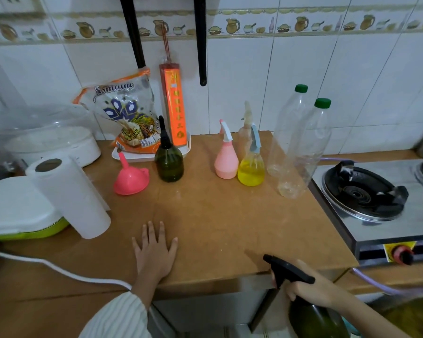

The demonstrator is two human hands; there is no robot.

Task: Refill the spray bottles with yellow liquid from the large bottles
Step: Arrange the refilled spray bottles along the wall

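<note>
My left hand [154, 252] lies flat on the brown counter [205, 215], fingers spread, holding nothing. My right hand [308, 289] grips the neck of a dark green spray bottle [313, 318] with a black trigger head, held below the counter's front edge. On the counter stand another dark green spray bottle [169, 162], a pink spray bottle [226, 162], a clear spray bottle with yellow liquid [250, 172], and a pale spray bottle [245, 132] behind them. Two tall clear bottles with green caps [288, 132] [305, 152] look nearly empty. A pink funnel [130, 176] rests upside down.
A paper towel roll [73, 196] and white-green appliance [17, 211] sit at the left, with a white cord [59, 267] along the front. A snack bag [127, 113] and orange incense box [174, 103] stand at the back. A gas stove [362, 191] adjoins the right.
</note>
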